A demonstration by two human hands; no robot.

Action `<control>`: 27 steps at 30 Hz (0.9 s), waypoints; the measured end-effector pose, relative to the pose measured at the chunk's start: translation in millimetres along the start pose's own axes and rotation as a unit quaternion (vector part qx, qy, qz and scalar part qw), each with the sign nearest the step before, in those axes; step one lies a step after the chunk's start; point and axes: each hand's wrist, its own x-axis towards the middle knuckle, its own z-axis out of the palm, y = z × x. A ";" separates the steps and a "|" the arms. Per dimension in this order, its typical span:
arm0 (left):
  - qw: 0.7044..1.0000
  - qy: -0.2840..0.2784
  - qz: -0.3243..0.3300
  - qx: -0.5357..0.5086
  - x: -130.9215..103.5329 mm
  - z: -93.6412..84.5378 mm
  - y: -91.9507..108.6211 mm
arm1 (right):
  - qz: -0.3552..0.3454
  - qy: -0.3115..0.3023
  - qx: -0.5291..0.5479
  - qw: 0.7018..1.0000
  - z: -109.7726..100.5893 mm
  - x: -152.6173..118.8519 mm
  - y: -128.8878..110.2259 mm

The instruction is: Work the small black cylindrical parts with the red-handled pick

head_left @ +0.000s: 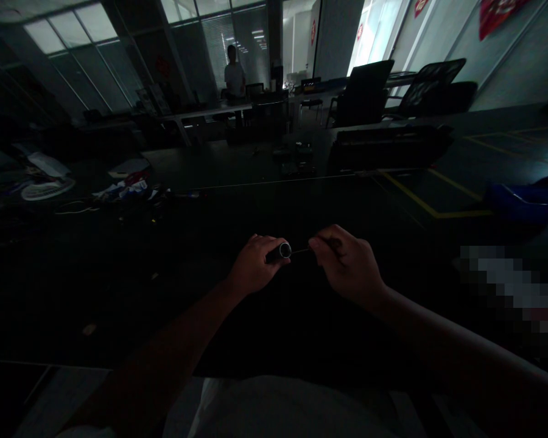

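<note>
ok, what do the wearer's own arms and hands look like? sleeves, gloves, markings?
Left hand and right hand ungloved; forearms bare, no cables or markings discernible. Pale cloth, perhaps a sleeve edge, at lower left. Too dark for finer detail.

Tube point(274, 253), held over the counter point(95, 274): dark wall is looking smooth; ring-shaped rim is gleaming like metal.
Counter: black top is appearing smooth, mostly matt.
Blue item point(525, 202), toward the right edge: is resembling smooth plastic.
Chair back point(442, 74), beyond the far edge: is showing mesh.
Garment point(265, 407), at the near edge: is looking like matt cloth.
</note>
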 end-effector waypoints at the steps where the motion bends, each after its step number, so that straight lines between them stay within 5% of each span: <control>1: 1.000 -0.002 0.001 -0.003 0.0 -0.1 -0.1 | 0.001 0.001 0.003 1.000 0.2 -0.3 -0.1; 27: 0.999 -0.015 0.029 -0.014 -1.8 6.6 -1.1 | 0.010 0.020 0.034 0.999 1.0 -0.2 -5.7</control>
